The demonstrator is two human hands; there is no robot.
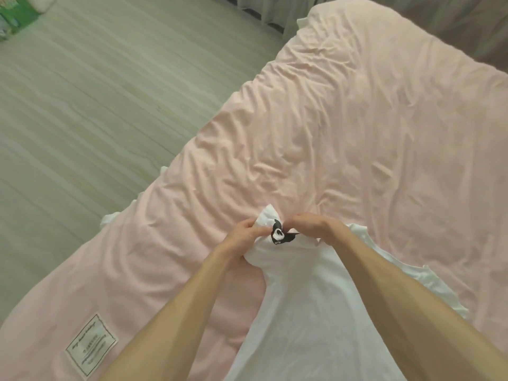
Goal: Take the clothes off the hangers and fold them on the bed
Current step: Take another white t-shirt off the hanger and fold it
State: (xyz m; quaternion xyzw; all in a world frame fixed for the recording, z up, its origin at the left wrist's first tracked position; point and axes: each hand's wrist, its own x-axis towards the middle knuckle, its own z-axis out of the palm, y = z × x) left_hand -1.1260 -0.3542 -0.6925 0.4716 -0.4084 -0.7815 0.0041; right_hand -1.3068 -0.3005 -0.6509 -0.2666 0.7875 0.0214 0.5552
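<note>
Folding step, as I judge it: my left grip [244, 235] and right grip [308, 224] both clench the bunched end of the white garment [310, 312], over the bed's [357, 119] near edge. Next move: spread it flat.

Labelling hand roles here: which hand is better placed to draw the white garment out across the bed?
Probably the right hand: it grips the white garment on the side where the pink bed cover spreads widest. The left hand grips nearer the floor-side edge.
</note>
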